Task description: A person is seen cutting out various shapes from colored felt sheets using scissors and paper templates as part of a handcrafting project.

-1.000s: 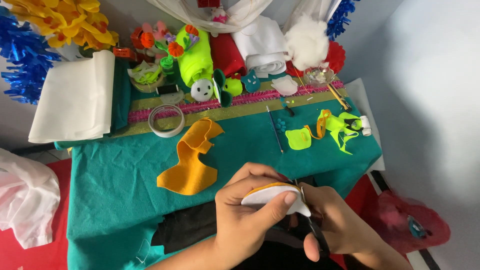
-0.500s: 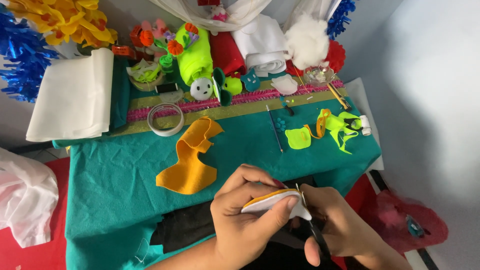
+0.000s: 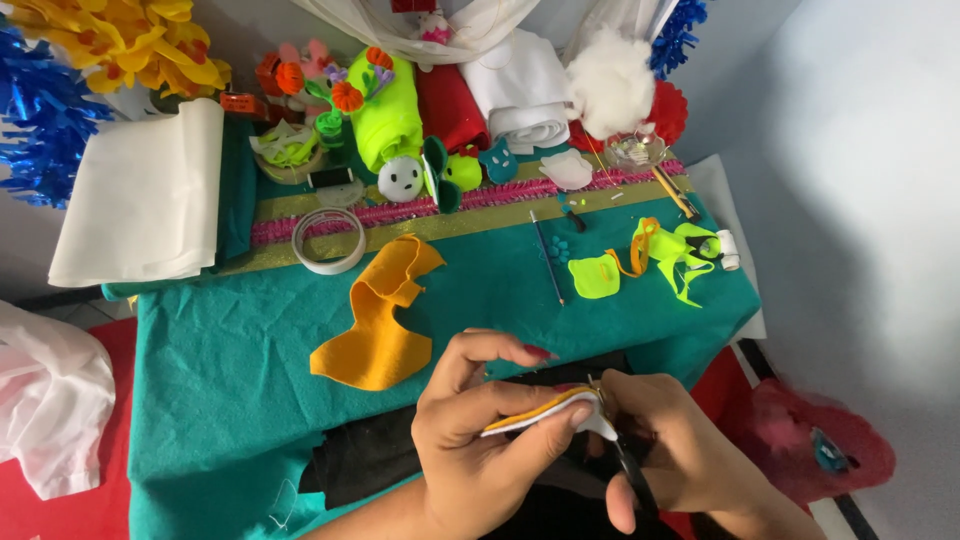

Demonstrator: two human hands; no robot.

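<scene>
My left hand (image 3: pixel 480 440) is curled with thumb and fingers pinching a small stack of felt (image 3: pixel 545 412), white under orange, held flat at the near edge of the table. My right hand (image 3: pixel 680 450) is closed around dark scissors (image 3: pixel 630 470), whose tip meets the right end of the felt; I cannot tell how far the blades stand apart, since my fingers cover them. Both hands hover over a black cloth (image 3: pixel 370 455) that lies on the green tablecloth (image 3: pixel 220 370).

Just beyond my left hand lies an orange felt scrap (image 3: pixel 385 325), curled at its top. Past it sits a white tape ring (image 3: pixel 328 241), touching a gold and pink trim band (image 3: pixel 450 215). To the right, a thin stick (image 3: pixel 547 258) lies near neon yellow cut-outs (image 3: pixel 650 262). At the far edge stand a neon green roll (image 3: pixel 385 115), red cloth (image 3: pixel 448 105), white cloth (image 3: pixel 520 90) and a tuft of white stuffing (image 3: pixel 610 80). A folded white sheet (image 3: pixel 140 195) lies at far left, below yellow paper flowers (image 3: pixel 120 45) and blue tinsel (image 3: pixel 35 130).
</scene>
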